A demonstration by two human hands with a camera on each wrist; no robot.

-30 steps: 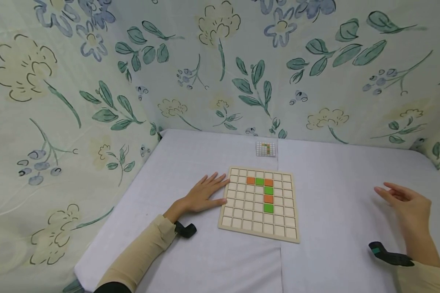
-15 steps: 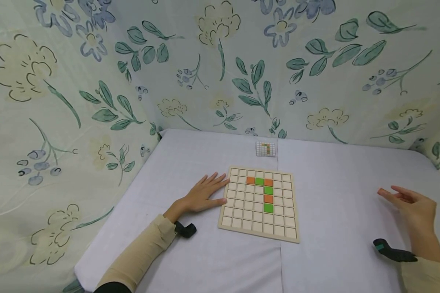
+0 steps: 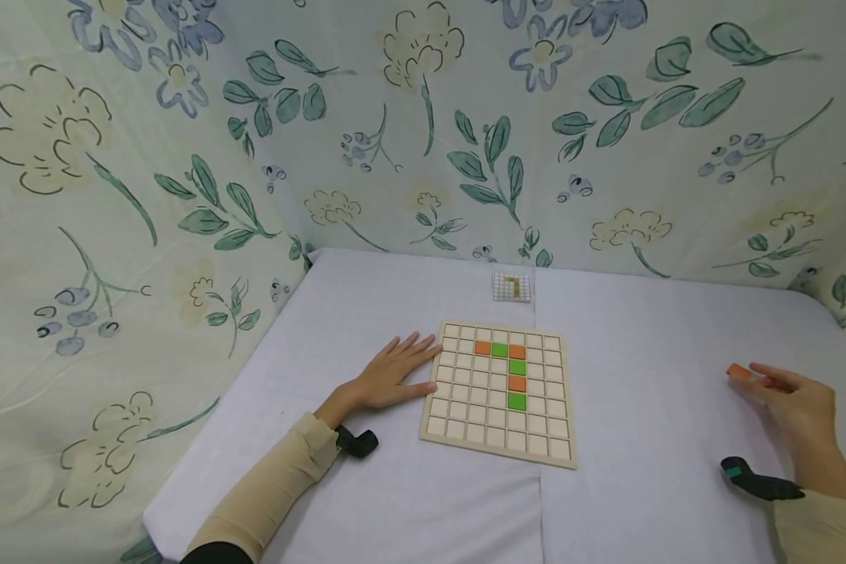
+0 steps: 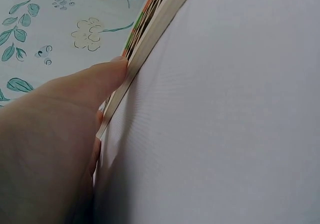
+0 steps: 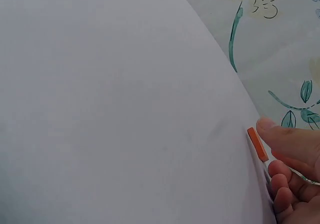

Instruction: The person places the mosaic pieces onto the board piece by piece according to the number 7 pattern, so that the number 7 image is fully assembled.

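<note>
My left hand (image 3: 397, 372) rests on the white cloth with spread, straight fingers. Its fingertips and thumb touch the left edge of a pale wooden grid board (image 3: 433, 430), an edge that also shows beside the thumb in the left wrist view. Orange and green tiles fill several squares of this board; a green tile (image 3: 517, 401) is the lowest. At the far right, my right hand (image 3: 800, 403) holds an orange tile (image 3: 736, 370) at the thumb and fingertips, low over the cloth. In the right wrist view the tile (image 5: 257, 145) shows its thin side; finger contact is partly hidden.
A small pattern card (image 3: 511, 287) with a coloured grid lies behind the board. White cloth (image 3: 634, 376) covers the table between board and right hand. A flowered curtain (image 3: 423, 157) hangs along the back and left side.
My right hand has shifted slightly right and toward me. The orange tile, hidden at first, has come into view at the thumb tip. Left hand and board have stayed put.
</note>
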